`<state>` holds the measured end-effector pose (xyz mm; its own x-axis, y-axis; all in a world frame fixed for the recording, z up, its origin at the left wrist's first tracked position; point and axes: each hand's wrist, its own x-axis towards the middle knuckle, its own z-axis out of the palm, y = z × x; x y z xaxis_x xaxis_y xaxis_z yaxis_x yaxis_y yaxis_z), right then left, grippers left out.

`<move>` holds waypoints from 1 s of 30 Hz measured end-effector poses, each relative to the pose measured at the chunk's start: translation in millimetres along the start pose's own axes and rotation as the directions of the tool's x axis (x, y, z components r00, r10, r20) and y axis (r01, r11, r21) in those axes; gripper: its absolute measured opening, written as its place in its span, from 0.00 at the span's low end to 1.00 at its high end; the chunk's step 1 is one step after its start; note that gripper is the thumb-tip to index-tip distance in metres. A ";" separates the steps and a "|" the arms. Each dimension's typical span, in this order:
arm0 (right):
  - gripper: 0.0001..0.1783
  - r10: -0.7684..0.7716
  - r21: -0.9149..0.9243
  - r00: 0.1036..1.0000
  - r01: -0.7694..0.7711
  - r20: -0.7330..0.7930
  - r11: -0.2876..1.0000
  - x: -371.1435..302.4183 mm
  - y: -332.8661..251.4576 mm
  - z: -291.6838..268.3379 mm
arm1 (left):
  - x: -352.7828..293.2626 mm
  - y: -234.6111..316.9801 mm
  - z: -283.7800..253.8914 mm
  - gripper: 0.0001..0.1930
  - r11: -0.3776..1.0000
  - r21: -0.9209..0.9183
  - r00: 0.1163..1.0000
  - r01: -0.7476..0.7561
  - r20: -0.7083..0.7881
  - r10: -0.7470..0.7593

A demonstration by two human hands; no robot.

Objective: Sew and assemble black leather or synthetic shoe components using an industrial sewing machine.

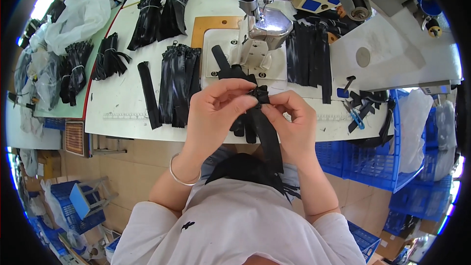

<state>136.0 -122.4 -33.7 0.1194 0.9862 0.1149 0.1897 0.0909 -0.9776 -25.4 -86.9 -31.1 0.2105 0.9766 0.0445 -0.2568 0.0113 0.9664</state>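
Observation:
In front of the sewing machine [269,23], both my hands meet on a black zipper [266,140]. Its long tape hangs over the table's front edge toward my lap. My left hand [213,108] pinches the upper part between thumb and forefinger. Close beside it, my right hand [297,125] grips the same piece with thumb and bent fingers. Just what lies between the fingertips is too small to make out. Behind my fingers, more black strip [222,59] lies on the machine's bed.
Black zippers lie stacked [179,86] left of the machine, with tied bundles [174,12] behind. More zippers [309,51] lie at its right. Small blue-handled snips [356,119] rest among black scraps. Blue crates [365,162] stand by the table's right edge.

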 end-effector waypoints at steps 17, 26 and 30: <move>0.07 -0.063 -0.008 0.998 0.063 0.017 0.998 25.3 -4.7 4.5 | 31.8 14.3 -3.4 0.08 0.941 -0.292 0.985 0.173 0.058 -0.163; 0.07 -0.077 0.085 0.995 0.083 -0.070 0.993 62.8 -22.5 16.3 | 71.6 31.1 7.2 0.08 0.950 -0.299 0.995 0.090 -0.010 -0.098; 0.06 -0.139 0.058 0.979 0.149 -0.152 0.987 69.0 -20.8 23.0 | 78.8 35.0 11.3 0.06 0.938 -0.319 0.987 0.133 -0.038 -0.153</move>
<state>117.9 -53.1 -9.4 0.2386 0.9315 0.2747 0.1486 0.2445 -0.9582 -7.1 -12.0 9.1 0.2110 0.9708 -0.1138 -0.5139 0.2092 0.8319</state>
